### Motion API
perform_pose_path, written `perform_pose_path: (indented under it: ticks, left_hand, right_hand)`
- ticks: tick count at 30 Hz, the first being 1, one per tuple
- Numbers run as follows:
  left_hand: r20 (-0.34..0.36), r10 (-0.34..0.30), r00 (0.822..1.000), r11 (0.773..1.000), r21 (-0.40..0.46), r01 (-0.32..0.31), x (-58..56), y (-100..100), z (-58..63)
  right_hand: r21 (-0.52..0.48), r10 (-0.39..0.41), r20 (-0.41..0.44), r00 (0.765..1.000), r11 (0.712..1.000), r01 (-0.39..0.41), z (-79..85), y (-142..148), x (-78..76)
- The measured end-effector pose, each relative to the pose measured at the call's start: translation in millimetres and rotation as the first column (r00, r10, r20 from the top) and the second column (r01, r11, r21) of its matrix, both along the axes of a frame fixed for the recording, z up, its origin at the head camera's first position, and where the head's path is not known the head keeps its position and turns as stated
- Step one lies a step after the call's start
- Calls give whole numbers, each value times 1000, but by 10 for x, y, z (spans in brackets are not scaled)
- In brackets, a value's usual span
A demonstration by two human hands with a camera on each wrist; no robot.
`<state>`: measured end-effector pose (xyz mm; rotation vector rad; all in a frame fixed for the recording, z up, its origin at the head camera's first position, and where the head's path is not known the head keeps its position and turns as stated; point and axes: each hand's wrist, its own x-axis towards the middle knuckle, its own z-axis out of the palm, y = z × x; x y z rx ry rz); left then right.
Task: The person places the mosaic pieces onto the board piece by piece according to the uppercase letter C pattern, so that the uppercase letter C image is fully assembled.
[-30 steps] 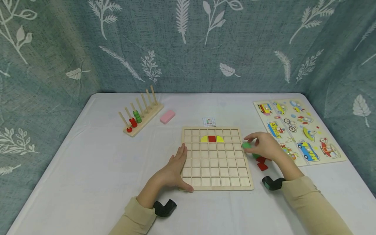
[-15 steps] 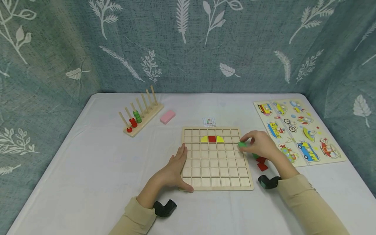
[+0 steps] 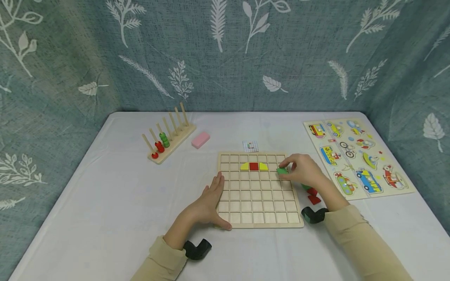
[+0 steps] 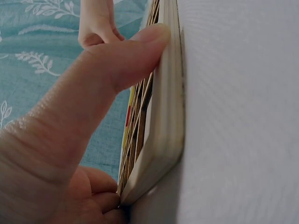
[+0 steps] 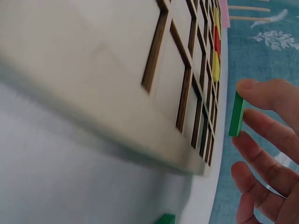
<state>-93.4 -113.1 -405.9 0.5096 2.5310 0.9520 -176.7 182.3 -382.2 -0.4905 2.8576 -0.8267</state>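
Observation:
A wooden grid board [image 3: 259,225] lies in the middle of the table, with a yellow piece [image 3: 244,166], a red square [image 3: 253,166] and another yellow piece [image 3: 263,166] in one row near its far side. My left hand [image 3: 204,203] rests along the board's left edge with fingers extended, and its thumb [image 4: 145,44] presses on the front edge near the corner. Over the board's right side, my right hand [image 3: 304,170] pinches a small green block [image 5: 237,114] between thumb and fingertips. In the right wrist view the block is held above the board's surface.
Loose red pieces [image 3: 314,199] and a green piece [image 3: 306,187] lie right of the board. Behind it is a small patterned card [image 3: 250,146]. A pink block [image 3: 200,139] and a peg stand with beads [image 3: 175,142] stand back left; a picture puzzle [image 3: 358,156] lies at right.
My right hand has moved left from the loose pieces to over the board's right columns, carrying the green block. My left hand has stayed in place.

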Motion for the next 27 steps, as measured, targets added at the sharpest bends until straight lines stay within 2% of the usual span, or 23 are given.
perform_pose_path:
  ticks: [11, 27]
  left_hand:
    - [1, 2, 1000, 1000, 2, -2, 12, -4, 11]
    - [11, 10, 1000, 1000, 2, -10, 16, -2, 17]
  right_hand:
    - [-39, 50, 10, 999, 998, -50, -2, -128, -15]
    - [-51, 77, 44, 996, 996, -75, 0, -366, -45]
